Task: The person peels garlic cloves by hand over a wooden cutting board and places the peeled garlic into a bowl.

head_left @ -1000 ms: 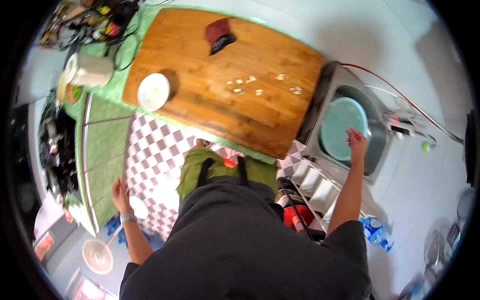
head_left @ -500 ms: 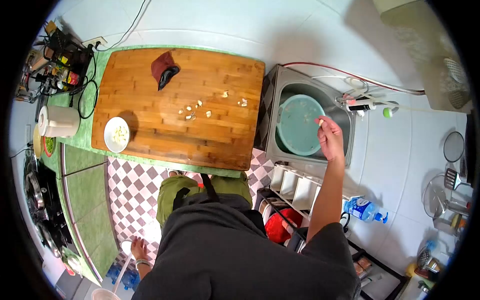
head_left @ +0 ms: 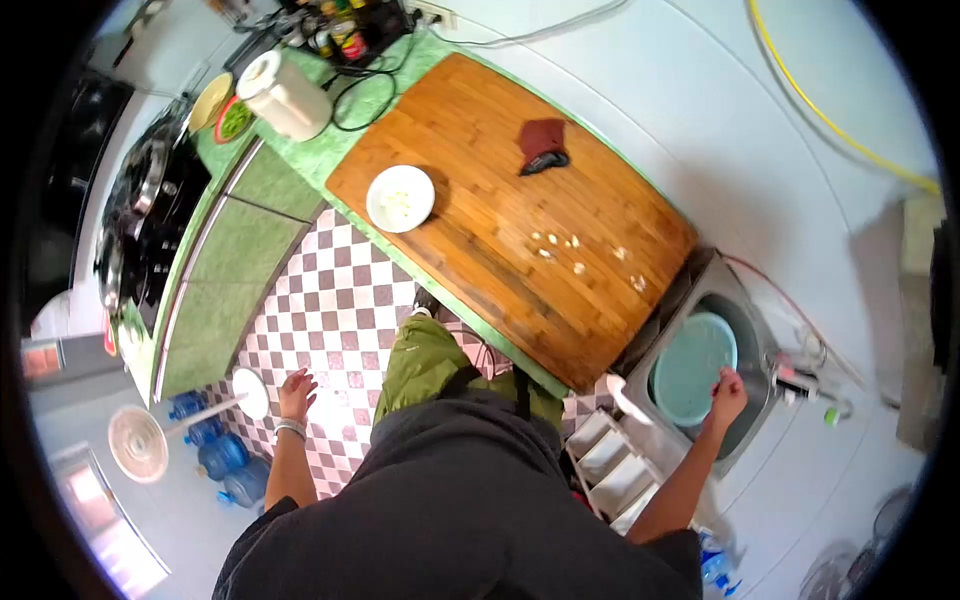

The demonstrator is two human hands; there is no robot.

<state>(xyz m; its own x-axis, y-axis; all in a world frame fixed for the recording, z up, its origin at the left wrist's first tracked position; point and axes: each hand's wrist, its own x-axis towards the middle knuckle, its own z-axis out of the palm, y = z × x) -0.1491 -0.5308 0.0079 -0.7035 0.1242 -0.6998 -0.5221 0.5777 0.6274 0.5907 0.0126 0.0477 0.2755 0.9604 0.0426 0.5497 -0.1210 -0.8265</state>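
Note:
My right hand (head_left: 729,400) is closed in a pinch above the right edge of the teal basin (head_left: 697,365), which sits in the metal sink. What its fingertips hold is too small to make out. My left hand (head_left: 296,395) hangs in the air over the checkered floor, holding nothing, fingers apart. On the wooden board (head_left: 480,270) lie several small garlic cloves (head_left: 579,268), with pale scraps of peel (head_left: 638,283) near the right end. A white bowl (head_left: 418,180) of pale peeled cloves stands at the board's left end.
A dark red cloth-like packet (head_left: 541,143) lies at the back of the board. Left of it stand a cream jug (head_left: 285,97) and a bowl of green pieces (head_left: 235,120). A white fan (head_left: 138,443) and blue water bottles (head_left: 222,456) are at lower left.
My view has turned, so the counter now slants down to the right. My right hand stays by the basin; the pale piece seen in its fingertips is no longer distinct. More of my left arm shows.

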